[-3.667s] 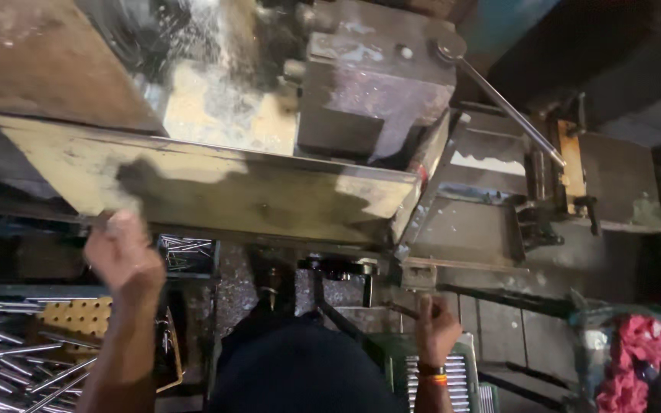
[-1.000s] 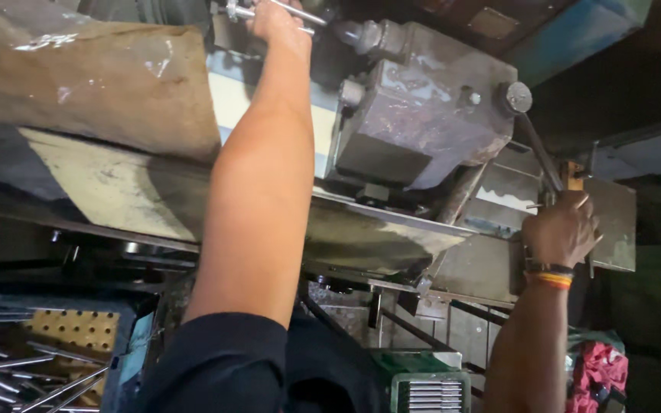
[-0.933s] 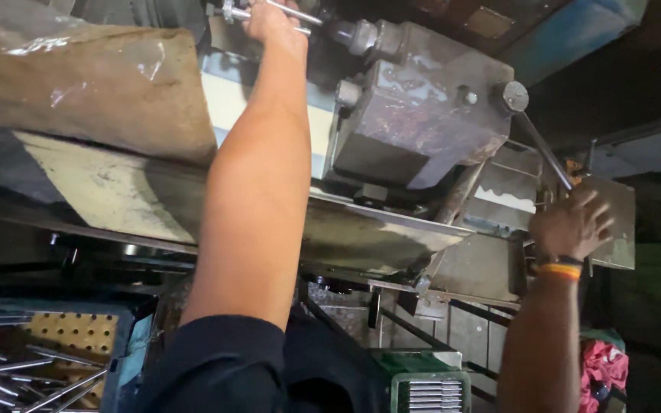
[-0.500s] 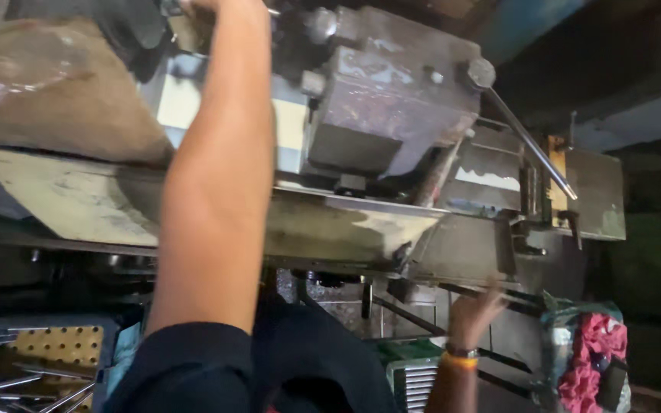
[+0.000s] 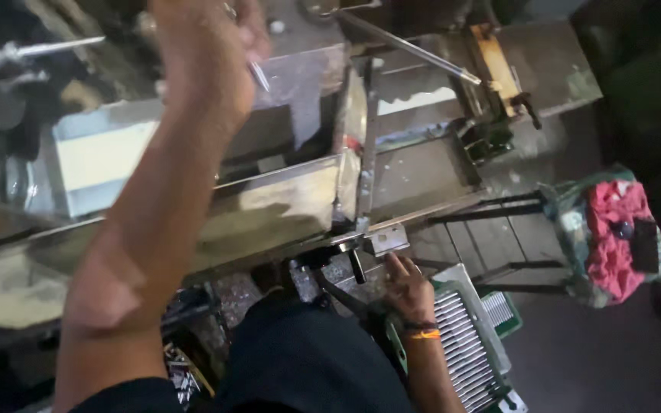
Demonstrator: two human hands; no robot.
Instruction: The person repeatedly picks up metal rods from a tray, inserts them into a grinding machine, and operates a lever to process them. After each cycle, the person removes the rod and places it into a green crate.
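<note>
The left hand point(image 5: 204, 57) was raised over the machine's metal trough point(image 5: 269, 206), fingers pinching a thin rod point(image 5: 258, 74). The right hand point(image 5: 407, 287), fingers loosely spread, touched the crank handle point(image 5: 356, 266); it likely needed gripping next.

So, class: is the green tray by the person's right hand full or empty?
Full, as far as it shows: the green tray holds a close row of thin metal rods side by side. The right hand hovers at its upper end.

A dark floor point(image 5: 590, 359) carries a bundle of red and green cloth point(image 5: 613, 233) at right, a ribbed metal tray point(image 5: 464, 348) nearer.
</note>
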